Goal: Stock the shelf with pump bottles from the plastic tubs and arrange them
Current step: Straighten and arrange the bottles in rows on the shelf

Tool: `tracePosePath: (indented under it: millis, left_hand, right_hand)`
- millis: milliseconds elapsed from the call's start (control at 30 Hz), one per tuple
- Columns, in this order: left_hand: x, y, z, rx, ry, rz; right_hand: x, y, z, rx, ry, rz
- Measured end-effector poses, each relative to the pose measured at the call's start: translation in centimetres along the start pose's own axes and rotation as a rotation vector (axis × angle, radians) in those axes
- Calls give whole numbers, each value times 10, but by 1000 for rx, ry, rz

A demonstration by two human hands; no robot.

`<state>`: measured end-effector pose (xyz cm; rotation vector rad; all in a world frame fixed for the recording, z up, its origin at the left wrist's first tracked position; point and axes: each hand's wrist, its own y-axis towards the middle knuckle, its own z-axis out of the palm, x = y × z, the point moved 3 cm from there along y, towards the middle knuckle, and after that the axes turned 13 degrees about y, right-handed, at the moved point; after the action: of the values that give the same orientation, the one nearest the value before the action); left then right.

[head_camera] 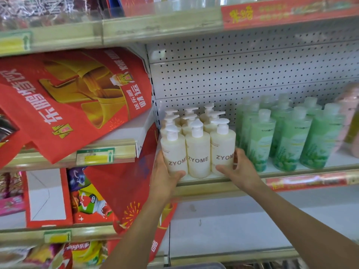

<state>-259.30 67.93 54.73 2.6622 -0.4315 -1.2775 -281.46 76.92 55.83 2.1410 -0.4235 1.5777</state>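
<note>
Cream bottles sit in a tight block, three across and a few rows deep, at the left end of the shelf, mid-frame. Left hand curls round the front-left bottle; right hand grips the front-right one. They're probably squeezing the front row square to the edge. Bottles upright, long axis vertical, ZYOME labels facing out, pump spouts pointing mixed ways. Green bottles just right.

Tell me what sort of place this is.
Most likely a shop aisle: pegboard-backed shelves with price-tag rails, rows of cream ZYOME pump bottles and green bottles, and red promotional banners.
</note>
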Motion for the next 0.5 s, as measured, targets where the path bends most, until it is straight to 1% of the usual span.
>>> tracePosePath:
  millis: [200, 267, 333, 367, 433, 500]
  left_hand:
    - [-3, -2, -2, 11, 25, -16]
    - [-9, -9, -4, 16, 24, -21]
    - [-18, -24, -6, -16, 66, 3]
    - [-24, -35, -7, -56, 96, 39]
    - [-38, -57, -11, -151, 125, 175]
    - [-55, -73, -9, -153, 106, 338]
  right_hand:
    - [9, -5, 3, 11, -46, 11]
    - [16, -15, 2, -19, -92, -49]
    - [23, -31, -3, -57, -215, -151]
    - [25, -40, -7, -84, -260, -195]
    - [27, -58, -20, -137, -300, -251]
    - [29, -71, -35, -169, -317, -289]
